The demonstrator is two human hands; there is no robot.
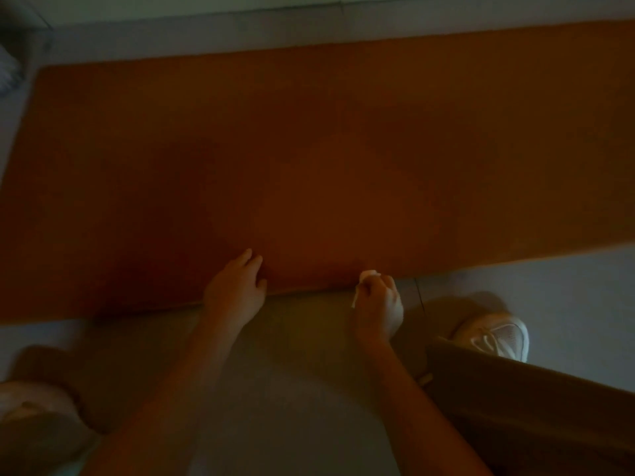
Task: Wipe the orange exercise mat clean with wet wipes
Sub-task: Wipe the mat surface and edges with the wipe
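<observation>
both forearms (pixel 171 389) reach forward to the near edge of the orange mat (pixel 309 149), flat on the grey floor (pixel 556 280): left hand (pixel 235 290) rests there with fingers (pixel 252 262) straight and together, right hand (pixel 378 305) curls round a white wet wipe (pixel 369 274) at that edge.

A plain, unpatterned flat orange exercise mat (pixel 309 149) is seen on pale grey floor tiles (pixel 567 286). A crumpled white wet wipe (pixel 367 275), a white laced shoe (pixel 498 338) and a brown cloth trouser leg (pixel 532 407) are shown.
</observation>
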